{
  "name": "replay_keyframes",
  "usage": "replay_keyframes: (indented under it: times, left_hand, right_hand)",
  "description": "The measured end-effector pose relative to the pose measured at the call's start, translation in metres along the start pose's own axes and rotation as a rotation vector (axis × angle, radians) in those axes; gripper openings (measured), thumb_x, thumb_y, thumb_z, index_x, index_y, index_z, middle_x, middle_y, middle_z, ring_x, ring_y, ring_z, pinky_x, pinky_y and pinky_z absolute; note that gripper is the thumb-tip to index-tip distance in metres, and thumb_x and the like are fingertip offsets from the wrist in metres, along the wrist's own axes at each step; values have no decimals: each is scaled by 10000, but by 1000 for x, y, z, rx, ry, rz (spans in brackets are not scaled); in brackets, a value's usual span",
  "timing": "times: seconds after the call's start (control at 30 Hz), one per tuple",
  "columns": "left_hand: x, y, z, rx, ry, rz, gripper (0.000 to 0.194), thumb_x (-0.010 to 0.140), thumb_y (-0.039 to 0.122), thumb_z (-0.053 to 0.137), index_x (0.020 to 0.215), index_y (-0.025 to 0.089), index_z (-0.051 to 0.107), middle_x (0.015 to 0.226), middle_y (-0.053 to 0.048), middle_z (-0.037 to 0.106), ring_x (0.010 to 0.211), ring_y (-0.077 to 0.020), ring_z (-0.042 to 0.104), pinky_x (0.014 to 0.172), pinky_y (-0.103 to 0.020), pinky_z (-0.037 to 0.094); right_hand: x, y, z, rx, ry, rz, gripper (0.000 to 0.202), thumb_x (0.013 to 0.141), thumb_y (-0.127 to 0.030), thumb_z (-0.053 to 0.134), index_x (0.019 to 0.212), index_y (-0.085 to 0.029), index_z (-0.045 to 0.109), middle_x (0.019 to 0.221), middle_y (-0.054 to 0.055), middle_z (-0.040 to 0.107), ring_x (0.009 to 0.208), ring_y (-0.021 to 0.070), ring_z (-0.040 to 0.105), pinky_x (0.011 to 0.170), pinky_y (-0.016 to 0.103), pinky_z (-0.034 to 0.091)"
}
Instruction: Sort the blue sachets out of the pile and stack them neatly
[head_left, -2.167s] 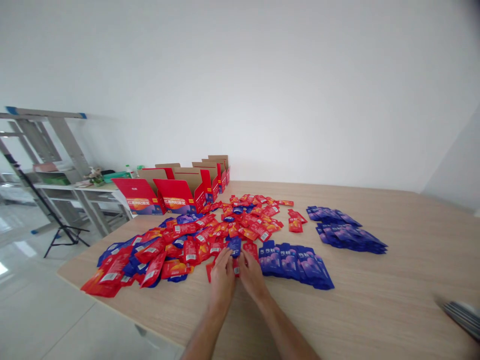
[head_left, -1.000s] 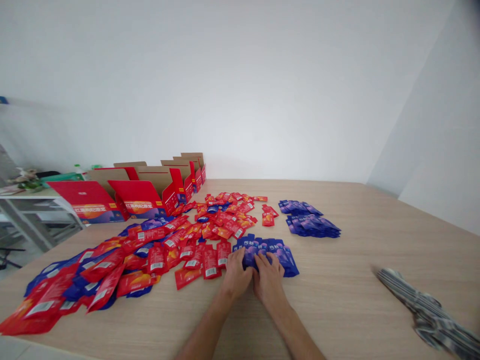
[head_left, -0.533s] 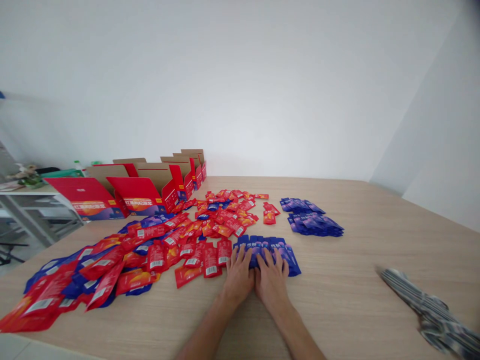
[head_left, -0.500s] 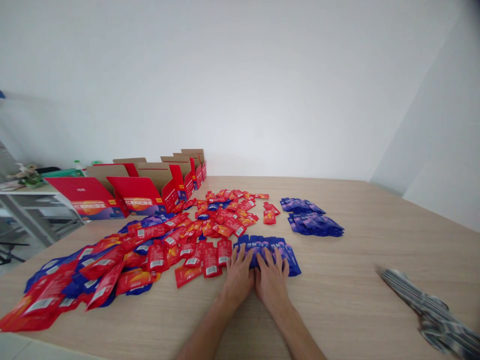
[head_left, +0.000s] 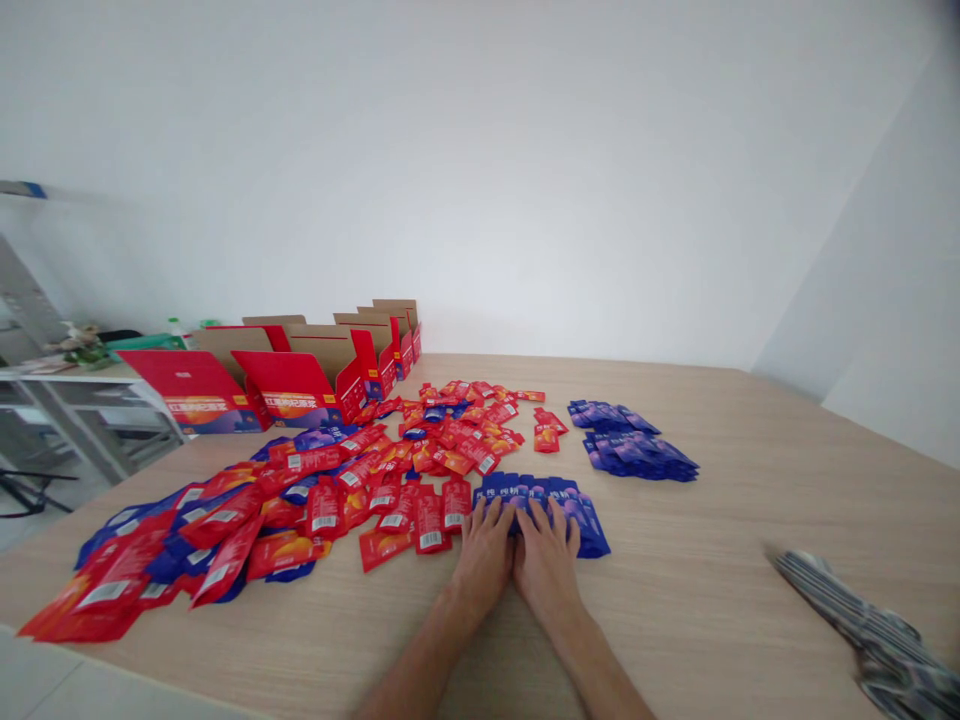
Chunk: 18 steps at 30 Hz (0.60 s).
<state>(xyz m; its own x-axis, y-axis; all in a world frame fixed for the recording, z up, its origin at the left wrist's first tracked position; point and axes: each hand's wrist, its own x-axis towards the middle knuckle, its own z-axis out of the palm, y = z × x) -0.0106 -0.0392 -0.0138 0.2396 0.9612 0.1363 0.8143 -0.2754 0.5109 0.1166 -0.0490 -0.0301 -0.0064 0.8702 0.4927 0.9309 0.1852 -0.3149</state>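
Both hands rest palm down on a row of blue pouches (head_left: pixel 591 520) at the middle of the table. My left hand (head_left: pixel 486 550) covers the left part of the row, its fingers a little spread and lying flat. Beside it my right hand (head_left: pixel 546 555) lies on the middle part, fingers also spread, with the thumbs close together. The lower ends of several pouches are hidden under the fingers. Red pouches (head_left: pixel 430 520) lie just left of my left hand. Two piles of blue pouches, a near one (head_left: pixel 641 456) and a far one (head_left: pixel 611 416), are beyond to the right.
A large heap of red and blue pouches (head_left: pixel 232 530) spreads over the left side of the table (head_left: pixel 705 620). Open red boxes (head_left: pixel 292 385) stand behind it. Striped cloth (head_left: pixel 862 620) lies at the right front. Another table (head_left: pixel 45 377) stands at the far left.
The view has shifted slightly, so the table's contents appear a little further right. Both hands stay on the blue row, with hardly any visible movement.
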Motion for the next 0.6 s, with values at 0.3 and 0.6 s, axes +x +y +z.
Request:
replay_keyframes:
  times: [0.3,0.6]
  left_hand:
    - [11,-31,-38,35,85,-57,520,900,193,358,1406,215,478,1501,-77,428,1418,-272,290,1143,-440,244]
    - [53,-98,-79,129,232,-191,471,883,201,424,1345,191,515,1454,-122,463,1370,-250,363,1109,-391,275]
  right_hand:
    - [41,-43,8,94,-44,-85,405,852,-145,456,1183,-210,680,1300,90,616,1294,338,408,1054,491,309]
    - [98,-93,62,214,-143,-154,389,862,-179,457,1187,-165,670,1262,120,627,1187,273,511,1003,400,386]
